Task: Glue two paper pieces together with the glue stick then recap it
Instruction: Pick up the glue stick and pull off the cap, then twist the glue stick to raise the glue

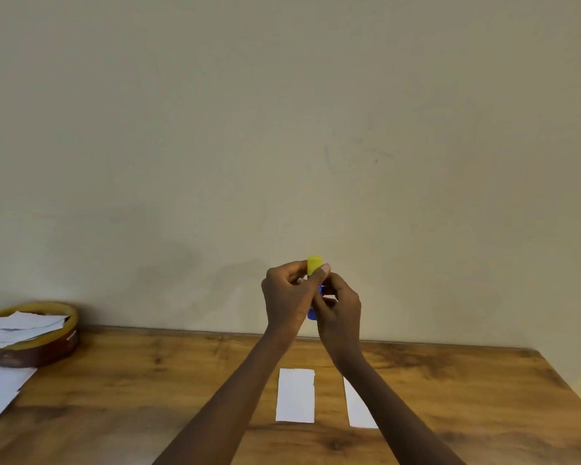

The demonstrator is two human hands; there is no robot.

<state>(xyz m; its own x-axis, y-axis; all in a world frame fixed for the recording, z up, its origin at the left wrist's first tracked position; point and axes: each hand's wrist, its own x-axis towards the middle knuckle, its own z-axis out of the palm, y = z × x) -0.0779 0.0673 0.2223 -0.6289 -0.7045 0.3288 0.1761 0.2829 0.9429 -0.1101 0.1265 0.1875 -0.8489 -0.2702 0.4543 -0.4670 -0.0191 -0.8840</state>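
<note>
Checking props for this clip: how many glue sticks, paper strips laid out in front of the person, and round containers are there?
glue stick: 1
paper strips: 2 (left strip, right strip)
round container: 1
Total: 4

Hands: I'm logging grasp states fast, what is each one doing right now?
Left hand: pinches the yellow cap of the glue stick.
Right hand: grips the glue stick below the cap.
</note>
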